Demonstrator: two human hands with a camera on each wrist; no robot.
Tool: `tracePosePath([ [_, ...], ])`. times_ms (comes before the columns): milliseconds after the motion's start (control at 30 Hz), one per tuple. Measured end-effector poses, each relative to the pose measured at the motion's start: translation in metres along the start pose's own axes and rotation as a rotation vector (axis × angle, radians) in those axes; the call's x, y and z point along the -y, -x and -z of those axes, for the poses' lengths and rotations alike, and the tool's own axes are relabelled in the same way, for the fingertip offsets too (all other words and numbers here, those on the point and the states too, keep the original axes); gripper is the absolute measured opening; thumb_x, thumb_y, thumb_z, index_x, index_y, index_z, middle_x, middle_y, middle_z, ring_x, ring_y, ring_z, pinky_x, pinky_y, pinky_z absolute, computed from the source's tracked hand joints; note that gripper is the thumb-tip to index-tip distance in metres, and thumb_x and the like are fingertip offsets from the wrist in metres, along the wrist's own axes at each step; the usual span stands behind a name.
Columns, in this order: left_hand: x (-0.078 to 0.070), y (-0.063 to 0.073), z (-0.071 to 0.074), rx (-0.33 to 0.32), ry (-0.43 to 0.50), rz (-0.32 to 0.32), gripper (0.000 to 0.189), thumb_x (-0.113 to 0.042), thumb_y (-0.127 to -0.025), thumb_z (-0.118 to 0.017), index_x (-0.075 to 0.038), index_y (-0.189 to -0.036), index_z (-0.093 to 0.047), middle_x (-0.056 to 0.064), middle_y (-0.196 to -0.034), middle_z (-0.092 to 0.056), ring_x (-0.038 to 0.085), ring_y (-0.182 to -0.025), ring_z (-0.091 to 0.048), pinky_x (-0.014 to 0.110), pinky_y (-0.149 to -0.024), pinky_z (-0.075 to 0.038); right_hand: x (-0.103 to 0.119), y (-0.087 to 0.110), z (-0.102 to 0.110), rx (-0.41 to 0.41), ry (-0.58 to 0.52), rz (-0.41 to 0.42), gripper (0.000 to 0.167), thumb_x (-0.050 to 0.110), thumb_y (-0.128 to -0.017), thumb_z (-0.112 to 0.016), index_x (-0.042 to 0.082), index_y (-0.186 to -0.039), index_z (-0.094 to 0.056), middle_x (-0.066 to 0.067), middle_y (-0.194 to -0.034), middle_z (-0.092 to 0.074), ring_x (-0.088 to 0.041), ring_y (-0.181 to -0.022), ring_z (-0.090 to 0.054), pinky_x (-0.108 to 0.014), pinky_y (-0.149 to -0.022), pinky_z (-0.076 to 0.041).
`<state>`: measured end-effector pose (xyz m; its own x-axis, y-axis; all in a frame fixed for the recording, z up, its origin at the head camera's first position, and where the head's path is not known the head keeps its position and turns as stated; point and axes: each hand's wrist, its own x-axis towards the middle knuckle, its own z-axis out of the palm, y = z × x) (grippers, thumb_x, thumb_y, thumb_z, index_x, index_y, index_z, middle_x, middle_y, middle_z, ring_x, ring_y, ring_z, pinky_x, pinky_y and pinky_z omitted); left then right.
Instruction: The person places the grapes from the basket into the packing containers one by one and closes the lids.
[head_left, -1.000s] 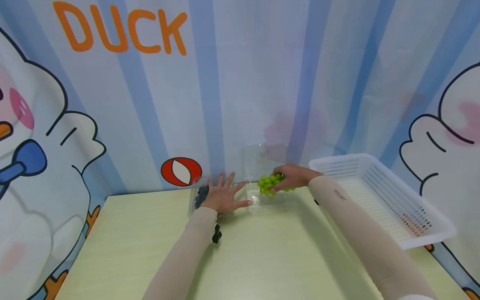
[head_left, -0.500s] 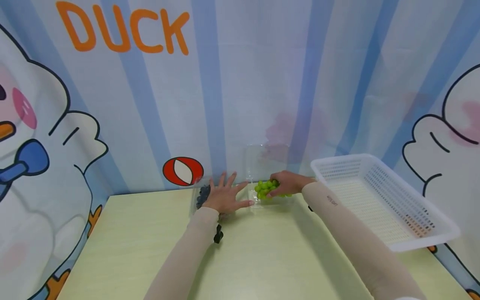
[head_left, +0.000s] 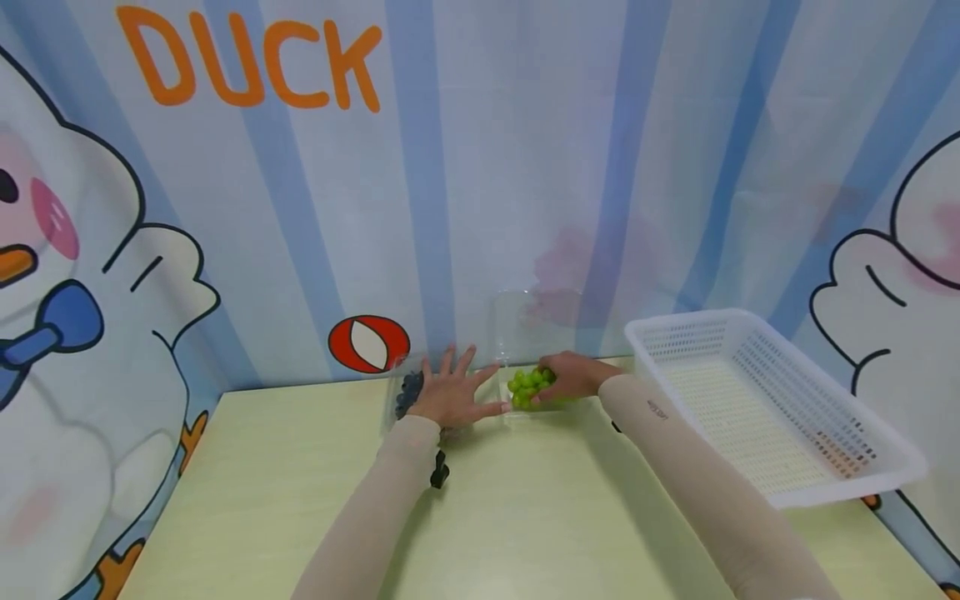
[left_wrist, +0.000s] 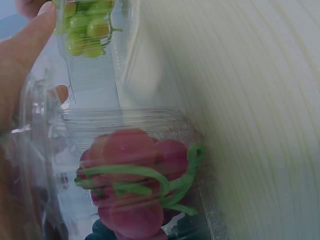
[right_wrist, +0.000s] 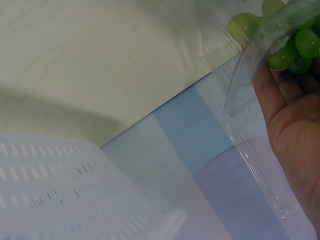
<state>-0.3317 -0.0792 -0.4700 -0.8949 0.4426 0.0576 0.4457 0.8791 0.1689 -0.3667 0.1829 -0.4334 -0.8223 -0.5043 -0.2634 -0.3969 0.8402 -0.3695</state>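
My left hand lies spread with straight fingers over a clear plastic fruit box at the back of the table. Dark grapes show beside the hand in the head view. Large red grapes with a green stem fill much of that box in the left wrist view. Just to the right, a second clear box stands with its lid raised. My right hand grips a bunch of green grapes down inside this second box, fingers under the fruit in the right wrist view. My left thumb reaches its near side.
A white perforated plastic basket stands to the right on the pale wooden table. Behind the table's back edge hangs a striped blue curtain with cartoon ducks. The raised lid stands close to it.
My right hand has carried the green grapes down and slightly left into the second box. The left hand stays spread in place. The head view has shifted a little.
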Motion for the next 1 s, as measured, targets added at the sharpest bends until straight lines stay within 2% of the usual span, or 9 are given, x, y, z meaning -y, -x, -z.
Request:
tracePosePath([
  [300, -0.001, -0.002, 0.0, -0.002, -0.01, 0.004, 0.085, -0.084, -0.088, -0.045, -0.041, -0.16, -0.03, 0.008, -0.172, -0.009, 0.042, -0.156, 0.001, 0.08, -0.112, -0.001, -0.004, -0.005, -0.006, -0.007, 0.016, -0.002, 0.068, 0.05, -0.089, -0.076, 0.005, -0.136, -0.058, -0.007, -0.125, -0.065, -0.024, -0.112, -0.062, -0.047, -0.096, -0.051],
  [467, -0.001, -0.002, 0.0, -0.01, -0.012, 0.0, 0.085, -0.084, -0.088, -0.045, -0.041, -0.16, -0.031, 0.008, -0.171, -0.01, 0.043, -0.156, -0.001, 0.081, -0.111, -0.002, -0.005, -0.006, -0.009, -0.036, 0.009, -0.004, 0.067, 0.049, -0.089, -0.076, 0.005, -0.137, -0.058, -0.007, -0.124, -0.065, -0.022, -0.109, -0.062, -0.045, -0.095, -0.051],
  [633, -0.001, -0.001, 0.001, 0.001, -0.003, 0.001, 0.084, -0.082, -0.088, -0.047, -0.04, -0.16, -0.032, 0.008, -0.171, -0.009, 0.043, -0.156, 0.0, 0.081, -0.111, -0.002, -0.006, -0.003, -0.013, -0.066, -0.002, 0.025, 0.063, 0.043, -0.09, -0.077, 0.005, -0.137, -0.057, -0.009, -0.126, -0.064, -0.024, -0.111, -0.062, -0.045, -0.096, -0.051],
  [833, 0.0, -0.001, -0.001, 0.002, -0.013, -0.003, 0.085, -0.083, -0.088, -0.046, -0.04, -0.16, -0.031, 0.009, -0.171, -0.01, 0.043, -0.156, -0.002, 0.081, -0.111, -0.003, -0.005, 0.004, -0.007, -0.063, 0.017, 0.071, 0.062, 0.035, -0.091, -0.078, 0.006, -0.141, -0.056, -0.014, -0.14, -0.06, -0.032, -0.128, -0.057, -0.051, -0.107, -0.046],
  [1000, 0.0, -0.002, -0.002, -0.011, -0.009, -0.01, 0.085, -0.083, -0.087, -0.045, -0.04, -0.159, -0.032, 0.009, -0.171, -0.011, 0.044, -0.156, -0.003, 0.081, -0.111, -0.004, -0.002, 0.004, -0.007, -0.064, 0.045, 0.093, 0.06, 0.03, -0.088, -0.081, 0.002, -0.137, -0.062, -0.014, -0.135, -0.064, -0.031, -0.124, -0.061, -0.048, -0.105, -0.049],
])
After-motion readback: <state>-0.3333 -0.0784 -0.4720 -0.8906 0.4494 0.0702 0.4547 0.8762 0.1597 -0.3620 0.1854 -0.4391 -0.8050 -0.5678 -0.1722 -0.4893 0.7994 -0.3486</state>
